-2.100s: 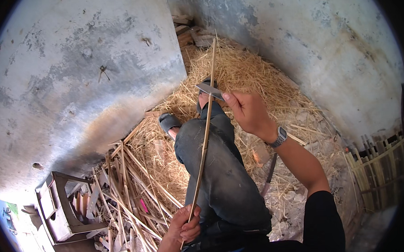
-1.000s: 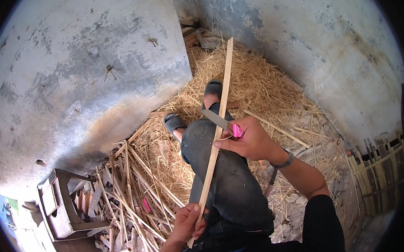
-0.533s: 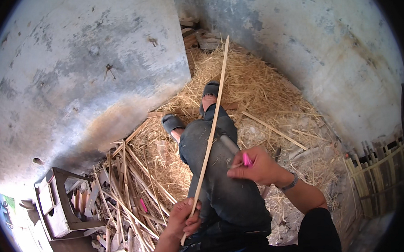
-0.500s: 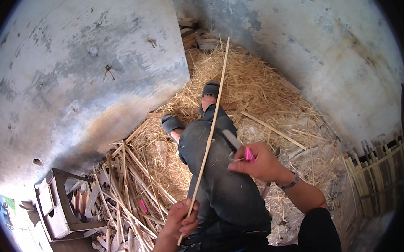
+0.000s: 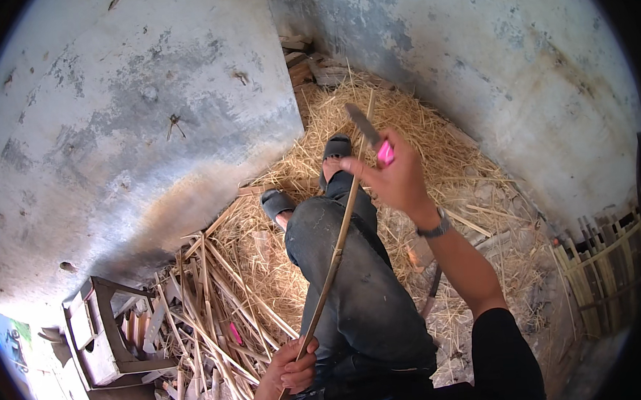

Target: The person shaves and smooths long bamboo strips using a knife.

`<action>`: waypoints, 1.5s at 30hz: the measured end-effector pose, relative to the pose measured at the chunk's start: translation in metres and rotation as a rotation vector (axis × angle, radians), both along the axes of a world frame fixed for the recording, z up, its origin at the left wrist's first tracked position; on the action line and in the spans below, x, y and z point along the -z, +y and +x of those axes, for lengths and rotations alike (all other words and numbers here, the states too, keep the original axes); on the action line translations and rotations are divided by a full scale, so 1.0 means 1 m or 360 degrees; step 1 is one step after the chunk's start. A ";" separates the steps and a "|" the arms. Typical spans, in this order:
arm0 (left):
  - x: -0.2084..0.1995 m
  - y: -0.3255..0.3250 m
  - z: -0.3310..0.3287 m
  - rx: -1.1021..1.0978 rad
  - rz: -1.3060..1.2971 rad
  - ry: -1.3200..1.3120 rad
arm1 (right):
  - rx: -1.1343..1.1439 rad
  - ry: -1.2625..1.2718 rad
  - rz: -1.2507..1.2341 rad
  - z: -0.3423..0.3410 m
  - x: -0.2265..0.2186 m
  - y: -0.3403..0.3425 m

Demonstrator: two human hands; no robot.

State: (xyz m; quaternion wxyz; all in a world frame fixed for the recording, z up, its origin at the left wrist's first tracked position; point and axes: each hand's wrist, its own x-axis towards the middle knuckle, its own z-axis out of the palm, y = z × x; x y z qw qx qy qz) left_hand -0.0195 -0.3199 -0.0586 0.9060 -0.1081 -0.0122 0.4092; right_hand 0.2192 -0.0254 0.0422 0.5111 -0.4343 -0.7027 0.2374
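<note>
- While the left hand [image 5: 293, 368] closes around the near end of a long, thin strip [image 5: 337, 255], the head view shows the strip slanting up and rightward over dark trousers [image 5: 376, 291] toward the straw [image 5: 433, 140].
- The right hand [image 5: 400, 178], slightly blurred, grips a knife [image 5: 364, 125] by its pink handle; the blade crosses the strip near its far end. Whether blade or thumb touches the strip cannot be told.
- A wristwatch [image 5: 435, 225] encircles the right wrist.
- Beyond the knees, two dark sandals [image 5: 277, 201] rest at the straw.
- To the left, loose sticks [image 5: 209, 318] lie heaped beside a boxy frame [image 5: 101, 334].
- At far right, a slatted panel [image 5: 603, 272] stands near the stained wall [image 5: 517, 81].
</note>
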 end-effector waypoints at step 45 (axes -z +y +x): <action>-0.006 0.011 0.005 -0.0031 0.0224 0.1124 | 0.0026 -0.0571 -0.0066 0.031 -0.001 -0.029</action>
